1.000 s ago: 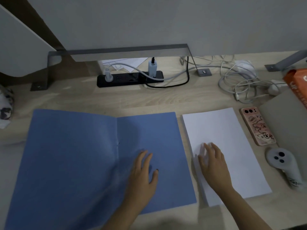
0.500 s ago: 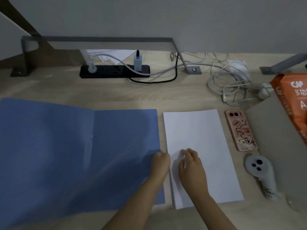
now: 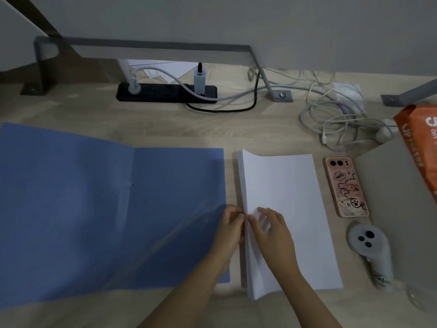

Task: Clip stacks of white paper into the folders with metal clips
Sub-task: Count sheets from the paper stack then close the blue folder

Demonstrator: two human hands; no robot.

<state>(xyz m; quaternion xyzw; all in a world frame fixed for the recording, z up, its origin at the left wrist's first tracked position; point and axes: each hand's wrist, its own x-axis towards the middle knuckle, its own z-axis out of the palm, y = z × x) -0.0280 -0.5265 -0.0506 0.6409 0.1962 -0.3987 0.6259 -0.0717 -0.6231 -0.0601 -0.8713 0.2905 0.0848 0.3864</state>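
The thick white paper stack [image 3: 288,204] lies on the pale wooden desk [image 3: 165,124] just right of the open blue card folder [image 3: 94,209], long axis pointing away, its raised left edge pinched by left hand [image 3: 230,229] and right hand [image 3: 272,230] alike, so it should travel leftward.

Both hands, left hand [image 3: 230,229] and right hand [image 3: 272,230], lift the paper stack's [image 3: 283,185] left edge.

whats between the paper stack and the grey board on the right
In the head view, a phone in a pink case lies there, with a grey controller nearer the person.
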